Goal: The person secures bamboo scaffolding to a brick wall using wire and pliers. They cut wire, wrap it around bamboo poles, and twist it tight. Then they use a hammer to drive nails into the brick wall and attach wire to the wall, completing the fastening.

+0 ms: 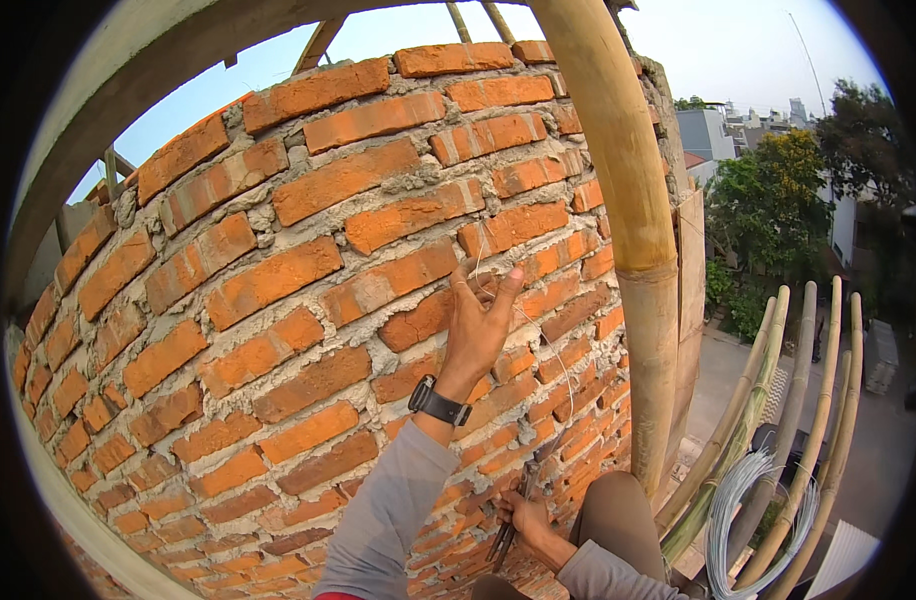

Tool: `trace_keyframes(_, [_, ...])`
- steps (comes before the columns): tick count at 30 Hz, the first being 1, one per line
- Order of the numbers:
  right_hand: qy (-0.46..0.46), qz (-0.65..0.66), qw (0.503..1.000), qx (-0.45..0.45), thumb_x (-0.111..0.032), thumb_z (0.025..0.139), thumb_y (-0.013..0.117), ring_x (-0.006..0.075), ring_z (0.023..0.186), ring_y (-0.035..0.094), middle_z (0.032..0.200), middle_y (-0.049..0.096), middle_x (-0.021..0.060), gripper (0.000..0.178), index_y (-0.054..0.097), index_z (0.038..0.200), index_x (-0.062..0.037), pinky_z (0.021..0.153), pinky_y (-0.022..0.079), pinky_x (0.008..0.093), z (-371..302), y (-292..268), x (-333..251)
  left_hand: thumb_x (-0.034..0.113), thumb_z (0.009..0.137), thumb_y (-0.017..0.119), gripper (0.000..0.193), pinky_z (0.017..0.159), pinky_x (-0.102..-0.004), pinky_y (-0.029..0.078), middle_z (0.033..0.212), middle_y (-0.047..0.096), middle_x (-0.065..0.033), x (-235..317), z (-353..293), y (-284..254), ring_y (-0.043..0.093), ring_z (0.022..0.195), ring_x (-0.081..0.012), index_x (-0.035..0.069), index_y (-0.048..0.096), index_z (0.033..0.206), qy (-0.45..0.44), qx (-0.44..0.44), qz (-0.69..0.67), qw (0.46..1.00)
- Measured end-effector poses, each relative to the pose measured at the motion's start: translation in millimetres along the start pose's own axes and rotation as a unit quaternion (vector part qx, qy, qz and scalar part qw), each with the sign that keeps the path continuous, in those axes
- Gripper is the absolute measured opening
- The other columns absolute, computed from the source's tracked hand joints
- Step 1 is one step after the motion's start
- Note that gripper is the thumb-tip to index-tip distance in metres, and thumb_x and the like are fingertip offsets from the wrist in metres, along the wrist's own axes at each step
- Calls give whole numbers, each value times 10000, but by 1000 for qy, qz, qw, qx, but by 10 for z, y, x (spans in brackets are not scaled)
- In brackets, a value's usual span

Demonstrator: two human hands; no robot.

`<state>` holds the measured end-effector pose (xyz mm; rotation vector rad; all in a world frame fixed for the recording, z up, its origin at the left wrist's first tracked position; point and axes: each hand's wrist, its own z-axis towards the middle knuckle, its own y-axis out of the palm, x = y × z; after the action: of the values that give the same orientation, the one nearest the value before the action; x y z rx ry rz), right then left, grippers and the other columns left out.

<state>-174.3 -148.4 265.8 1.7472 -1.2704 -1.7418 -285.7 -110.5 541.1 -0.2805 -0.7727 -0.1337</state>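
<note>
My left hand (481,325) is raised in front of the brick wall (313,290), a dark watch on its wrist. Its fingers curl around a thin, pale wire (559,358). One end of the wire sticks up above the fingers; the rest bends down the wall toward my right hand (528,522). That hand, lower down near my knee, is closed around the dark handles of pliers (502,540). The jaws of the pliers point upward, close to the lower part of the wire. Whether they grip it is too small to tell.
A thick bamboo pole (628,200) stands upright just right of my hands. Several bamboo poles (810,400) slant at the right, with a coil of wire (720,520) hanging by them. Beyond lies a paved area far below, with trees (778,180). A grey beam (168,60) curves across the upper left.
</note>
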Motion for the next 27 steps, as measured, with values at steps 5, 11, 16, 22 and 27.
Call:
trace_keyframes(5, [3,96,995,21,-62,1007,546,109,628,432,747,437,-1,143,427,1000,-141,558,413,302,-83,-211,490,464,1091,419,435,643,-294,492,810,599,-36,-489,74,168,611,736,-140,100,539,1298,-132,-194,-627,743])
trace_keyframes(11, [-170,-409,878,182,-161,962,595,307,810,641,949,617,175,364,427,1242,2,787,517,456,95,-296,-149,413,1089,430,467,807,-441,533,1002,743,-196,-569,-44,-10,711,839,-394,49,718,1137,107,21,29,994])
trace_keyframes(16, [-267,-552,788,53,-176,940,640,282,838,639,910,635,150,435,516,1295,43,770,512,391,437,445,-1523,286,1055,490,349,798,-476,523,977,716,-253,-15,-10,-441,678,887,-453,25,697,1158,59,-58,233,969])
trace_keyframes(22, [-354,-533,768,30,-230,1044,536,218,718,603,806,610,96,292,583,1175,27,660,484,363,360,923,-1816,166,1022,511,263,810,-474,528,985,730,-237,308,237,-859,694,915,-435,64,706,1166,92,-43,237,966])
trace_keyframes(27, [-268,-425,864,-38,-282,1060,527,165,769,627,789,632,58,298,612,1136,-6,676,491,347,300,1248,-1978,124,1029,487,307,725,-393,515,1059,734,-137,272,401,-735,662,792,-280,62,656,1277,125,-105,170,972])
